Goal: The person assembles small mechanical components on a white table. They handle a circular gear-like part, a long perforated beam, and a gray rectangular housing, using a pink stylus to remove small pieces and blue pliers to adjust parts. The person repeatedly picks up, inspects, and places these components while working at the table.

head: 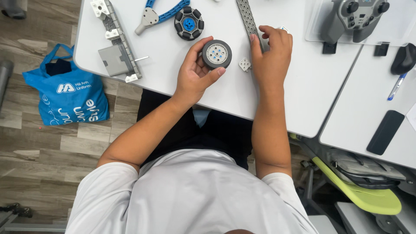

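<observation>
White table [173, 82], left hand [195, 73] around wheel [216, 54].

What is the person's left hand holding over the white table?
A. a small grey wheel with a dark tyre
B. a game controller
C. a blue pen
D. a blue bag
A: the left hand grips a small grey wheel with a dark tyre, above the white table.

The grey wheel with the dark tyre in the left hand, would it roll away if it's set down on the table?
The small grey-hubbed wheel with a dark rubber tyre is round, so on edge it would probably roll on the smooth white table. Laid flat, it should stay. The tyre likely resists slipping in the left hand.
</observation>
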